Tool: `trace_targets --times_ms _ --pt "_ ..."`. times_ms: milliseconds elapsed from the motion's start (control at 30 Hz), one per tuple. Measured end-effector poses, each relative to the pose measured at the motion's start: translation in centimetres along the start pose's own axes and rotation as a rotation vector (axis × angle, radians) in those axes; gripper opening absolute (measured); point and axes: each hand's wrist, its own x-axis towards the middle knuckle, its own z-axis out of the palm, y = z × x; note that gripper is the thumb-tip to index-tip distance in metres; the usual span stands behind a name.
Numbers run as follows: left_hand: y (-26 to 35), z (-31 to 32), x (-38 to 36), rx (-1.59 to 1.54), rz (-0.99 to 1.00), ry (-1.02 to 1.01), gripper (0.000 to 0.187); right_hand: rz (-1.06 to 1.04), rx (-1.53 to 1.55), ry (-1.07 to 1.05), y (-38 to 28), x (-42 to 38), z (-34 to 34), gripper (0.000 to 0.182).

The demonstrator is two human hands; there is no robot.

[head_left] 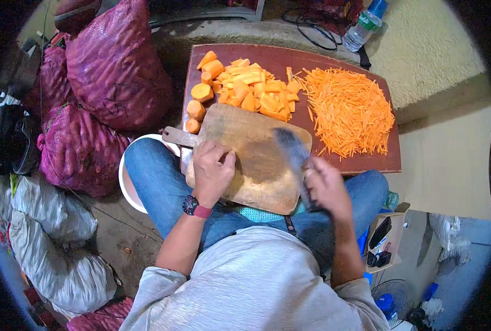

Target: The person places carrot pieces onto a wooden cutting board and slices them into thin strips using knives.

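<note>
A wooden cutting board (256, 143) with a handle lies tilted across my lap and against the red tabletop. My left hand (213, 168), with a watch at the wrist, rests on the board's left part with its fingers curled and closed; whatever they hold, if anything, is hidden. In my right hand (325, 185) is a knife (293, 148) with a broad dark blade, smeared by motion over the board's right side. Beyond the board sit a pile of carrot slices (256, 88), several carrot chunks (202, 92) and a large heap of carrot shreds (347, 113).
The red tabletop (386, 163) stands before me. A white tub (130, 187) is beside my left leg. Purple mesh sacks (113, 66) and white sacks (52, 248) fill the left side. A water bottle (364, 27) lies on the ledge behind; an open box (385, 240) stands at right.
</note>
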Motion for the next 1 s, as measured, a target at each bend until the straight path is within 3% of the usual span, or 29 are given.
trace_targets --times_ms 167,267,300,333,400,467,533,733,1000 --pt "0.0 0.6 -0.4 0.233 0.136 -0.079 0.006 -0.188 -0.470 0.419 2.4 1.9 -7.5 0.033" --pt "0.0 0.9 -0.2 0.206 0.092 -0.114 0.008 -0.163 -0.460 0.441 1.0 2.4 -8.4 0.036" --pt "0.1 1.1 -0.1 0.175 0.058 -0.132 0.009 -0.304 -0.548 0.486 2.6 3.3 -8.5 0.039" --pt "0.3 1.2 0.1 0.144 0.026 -0.150 0.010 -0.299 -0.536 0.498 3.3 3.7 -8.2 0.039" --pt "1.5 2.2 0.7 0.131 0.099 -0.155 0.011 -0.557 -0.712 0.550 4.0 4.4 -7.1 0.046" --pt "3.5 3.4 1.8 0.116 0.170 -0.159 0.013 -0.529 -0.762 0.535 3.9 3.7 -6.3 0.051" --pt "6.0 5.1 3.9 0.108 0.373 -0.169 0.015 -0.527 -0.818 0.451 4.7 3.3 -5.9 0.051" --pt "11.1 14.5 10.3 0.170 0.612 -0.295 0.029 -0.524 -0.817 0.451 3.9 2.4 -5.5 0.045" --pt "9.2 23.6 15.0 0.371 0.651 -0.331 0.025 -0.512 -0.823 0.444 4.0 2.1 -6.2 0.040"
